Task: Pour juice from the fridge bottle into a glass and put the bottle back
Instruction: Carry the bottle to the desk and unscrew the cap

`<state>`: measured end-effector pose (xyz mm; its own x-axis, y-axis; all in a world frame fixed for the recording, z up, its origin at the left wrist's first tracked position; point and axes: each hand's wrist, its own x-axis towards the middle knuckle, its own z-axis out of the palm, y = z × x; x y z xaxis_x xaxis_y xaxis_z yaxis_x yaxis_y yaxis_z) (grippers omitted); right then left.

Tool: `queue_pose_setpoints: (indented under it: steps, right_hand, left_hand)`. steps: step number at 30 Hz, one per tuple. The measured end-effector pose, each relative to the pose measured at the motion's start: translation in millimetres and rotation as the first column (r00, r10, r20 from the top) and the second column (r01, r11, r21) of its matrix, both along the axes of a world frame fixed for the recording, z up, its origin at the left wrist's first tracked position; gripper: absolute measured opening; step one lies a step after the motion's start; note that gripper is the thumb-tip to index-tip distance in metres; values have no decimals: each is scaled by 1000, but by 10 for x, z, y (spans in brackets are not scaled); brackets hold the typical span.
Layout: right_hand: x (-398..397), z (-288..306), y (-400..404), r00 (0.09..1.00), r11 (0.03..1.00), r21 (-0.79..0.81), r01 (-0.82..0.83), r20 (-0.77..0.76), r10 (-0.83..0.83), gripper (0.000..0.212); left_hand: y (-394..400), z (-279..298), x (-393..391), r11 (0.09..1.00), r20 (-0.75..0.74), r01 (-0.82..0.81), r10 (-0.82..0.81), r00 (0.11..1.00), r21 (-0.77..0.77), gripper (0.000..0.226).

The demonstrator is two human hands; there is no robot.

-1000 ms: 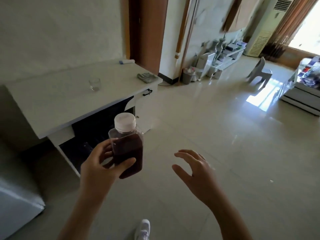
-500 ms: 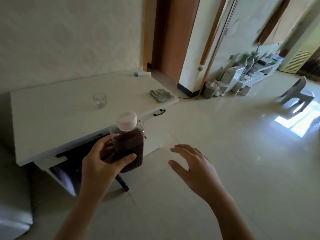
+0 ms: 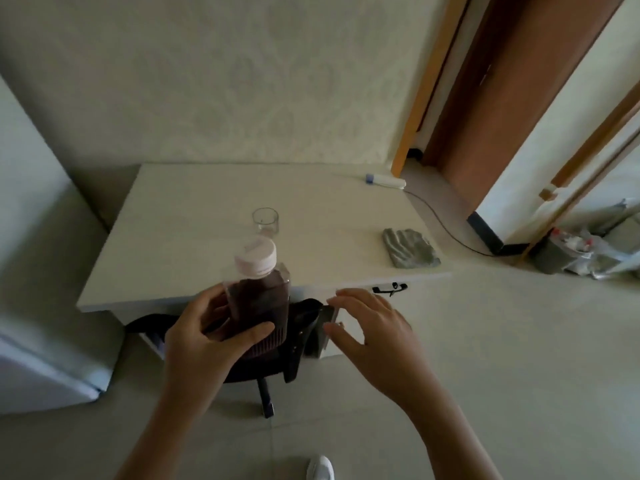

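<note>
Desk [image 3: 194,244] w/ clear glass [image 3: 265,220] now nearer; left hand [image 3: 204,337] round square capped bottle [image 3: 259,292], right [image 3: 374,334] spread, empty.

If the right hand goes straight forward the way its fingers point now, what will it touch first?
Probably the juice bottle held in the left hand. The open right hand points its fingers left and slightly forward, toward the bottle's side. Depth is unclear, so it might pass behind it toward the desk edge.

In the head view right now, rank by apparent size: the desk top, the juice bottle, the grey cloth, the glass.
1. Desk top, by far the largest.
2. Juice bottle, though held nearer the camera in the left hand, which inflates it.
3. Grey cloth.
4. Glass, smallest.
</note>
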<state>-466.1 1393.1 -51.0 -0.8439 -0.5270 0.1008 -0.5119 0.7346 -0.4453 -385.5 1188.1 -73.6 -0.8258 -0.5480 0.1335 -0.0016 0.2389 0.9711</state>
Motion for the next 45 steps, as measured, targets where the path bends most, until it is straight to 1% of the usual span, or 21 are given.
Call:
queue_pose_setpoints:
  steps: [1, 3, 5, 8, 12, 16, 19, 22, 27, 30, 35, 36, 38, 40, 43, 45]
  right_hand:
    - [-145, 5, -5, 999, 999, 1, -33, -3, 33, 39]
    - [-391, 0, -38, 995, 995, 2, -98, 7, 98, 37]
    - [-560, -25, -85, 990, 990, -3, -143, 8, 143, 36]
    - [-871, -86, -223, 974, 975, -5, -222, 33, 222, 35]
    - [-1260, -140, -463, 963, 963, -21, -269, 31, 269, 32]
    - [-1610, -163, -719, 964, 964, -19, -264, 18, 264, 32]
    - [-1859, -177, -962, 967, 967, -8, -256, 12, 256, 33]
    - [-2096, -181, -1250, 973, 973, 0, -229, 8, 229, 34]
    - [-2470, -165, -1793, 985, 985, -14, -173, -3, 173, 31]
    - [-2648, -136, -2111, 992, 989, -75, -125, -33, 123, 28]
    - [-2879, 43, -2550, 996, 958, -273, -86, -47, 76, 38]
    - [-2925, 77, -2620, 996, 954, -289, -84, -50, 73, 38]
    - [-3025, 99, -2739, 994, 965, -249, -88, -87, 68, 38]
    - [-3115, 88, -2830, 994, 985, -159, -67, -101, 51, 41]
    - [-3212, 28, -2939, 999, 999, -16, -32, -30, 31, 41]
    - [-3244, -3, -2976, 1000, 999, 27, -22, -12, 22, 40]
  left_hand:
    - [32, -1, -82, 999, 5, -32, 32, 999, -5, 58]
    - [61, -16, -222, 996, 8, -89, 89, 996, 31, 57]
    - [78, -27, -316, 992, 5, -114, 114, 993, 57, 56]
    - [38, -68, -480, 986, 26, -162, 162, 987, 24, 56]
    - [-144, -135, -763, 983, 29, -186, 186, 982, -3, 57]
    - [-396, -195, -1124, 983, 46, -181, 181, 982, -1, 65]
    - [-650, -280, -1419, 986, 47, -168, 168, 985, 1, 63]
    - [-954, -331, -1720, 993, 60, -116, 117, 991, -17, 58]
    - [-1504, -427, -2204, 997, 89, -40, 46, 995, -61, 61]
    - [-1771, -488, -2436, 995, 120, 20, -8, 993, -102, 62]
    - [-2001, -577, -2699, 987, 156, 62, -39, 987, -147, 63]
    - [-2019, -595, -2729, 985, 157, 64, -39, 987, -162, 62]
    - [-2034, -634, -2767, 982, 164, 57, -27, 986, -181, 62]
    - [-2022, -658, -2784, 977, 179, 36, 3, 984, -210, 63]
    - [-1976, -658, -2802, 952, 192, 6, 56, 980, -306, 64]
    - [-1957, -646, -2803, 936, 213, -8, 88, 973, -352, 65]
